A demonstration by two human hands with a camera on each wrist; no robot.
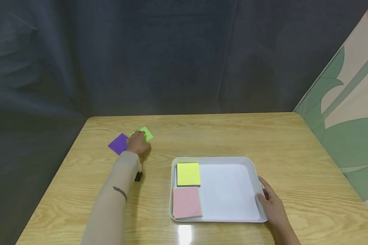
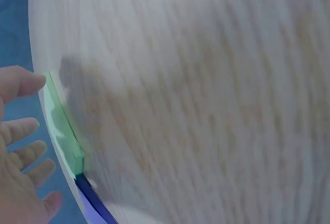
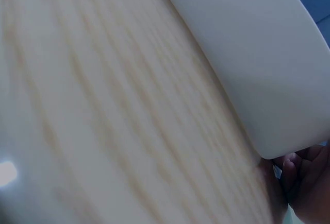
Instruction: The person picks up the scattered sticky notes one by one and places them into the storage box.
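Note:
At the table's far left, my left hand [image 1: 138, 143] hovers over a green sticky-note pad [image 1: 147, 133], partly covering it. Its fingers look loosely spread in the left wrist view, with the thumb near one corner of the green pad [image 2: 64, 136]. A purple sticky-note pad [image 1: 118, 144] lies just left of that hand. My right hand [image 1: 273, 207] grips the right side of a white tray [image 1: 230, 190], thumb at the rim. Inside the tray's left part lie a yellow pad [image 1: 188, 174] and, nearer me, a pink pad [image 1: 187, 202] with a pale edge showing beneath.
The tray stands on a wood-grain table [image 1: 220, 136] near its front. A dark cloth [image 1: 184, 58] hangs behind the table and down its left side. Patterned fabric [image 1: 352, 136] with green leaf shapes borders the right side.

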